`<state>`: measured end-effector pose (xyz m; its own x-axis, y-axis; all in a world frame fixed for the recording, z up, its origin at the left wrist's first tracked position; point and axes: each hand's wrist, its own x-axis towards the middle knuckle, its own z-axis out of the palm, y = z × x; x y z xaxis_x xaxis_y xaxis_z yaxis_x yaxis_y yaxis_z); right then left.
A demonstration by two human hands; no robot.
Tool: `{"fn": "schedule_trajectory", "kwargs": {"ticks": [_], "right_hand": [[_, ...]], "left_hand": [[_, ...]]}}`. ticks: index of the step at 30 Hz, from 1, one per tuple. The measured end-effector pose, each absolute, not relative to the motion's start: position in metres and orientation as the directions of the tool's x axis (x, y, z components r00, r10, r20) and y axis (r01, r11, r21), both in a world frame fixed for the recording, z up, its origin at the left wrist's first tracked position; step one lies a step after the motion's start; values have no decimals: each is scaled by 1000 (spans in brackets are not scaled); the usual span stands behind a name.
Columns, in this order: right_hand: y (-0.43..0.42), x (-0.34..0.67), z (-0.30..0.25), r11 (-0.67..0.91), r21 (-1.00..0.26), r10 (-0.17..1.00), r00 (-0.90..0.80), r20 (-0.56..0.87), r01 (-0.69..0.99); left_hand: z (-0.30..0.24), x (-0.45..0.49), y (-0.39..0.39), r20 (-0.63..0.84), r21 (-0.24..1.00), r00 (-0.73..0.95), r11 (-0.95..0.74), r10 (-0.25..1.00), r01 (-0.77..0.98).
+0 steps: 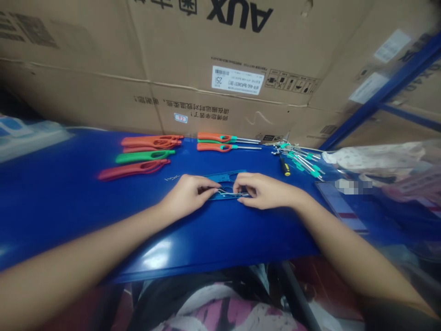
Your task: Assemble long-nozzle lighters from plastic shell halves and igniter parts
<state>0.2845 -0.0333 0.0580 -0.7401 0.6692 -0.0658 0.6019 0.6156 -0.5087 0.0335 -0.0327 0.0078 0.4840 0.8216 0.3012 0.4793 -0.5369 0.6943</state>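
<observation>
On the blue table lies a blue lighter casing (215, 177), in what look like two halves, partly covered by my hands. My left hand (188, 195) pinches the left end of a thin metal wire (227, 193) between thumb and fingertips, just over the casing. At the wire's right end, my right hand (265, 191) is closed with curled fingers, its fingertips against the wire and the casing. Exactly what sits under the right fingers is hidden. A few tiny pale metal pieces (171, 178) lie beside my left hand.
Orange, red and green lighter casings (144, 157) lie at back left. Lighters with metal rods (215, 147) rest before a large cardboard box (172, 55). To the right are rod assemblies (303, 158), a yellow-black screwdriver (285, 166), a phone (341, 207) and plastic bags (379, 156).
</observation>
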Motion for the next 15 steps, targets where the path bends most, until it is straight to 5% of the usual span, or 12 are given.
{"fn": "schedule_trajectory", "kwargs": {"ticks": [15], "right_hand": [[-28, 290, 41, 645, -595, 656, -747, 109, 479]], "left_hand": [[9, 33, -34, 317, 683, 496, -557, 808, 472]]}}
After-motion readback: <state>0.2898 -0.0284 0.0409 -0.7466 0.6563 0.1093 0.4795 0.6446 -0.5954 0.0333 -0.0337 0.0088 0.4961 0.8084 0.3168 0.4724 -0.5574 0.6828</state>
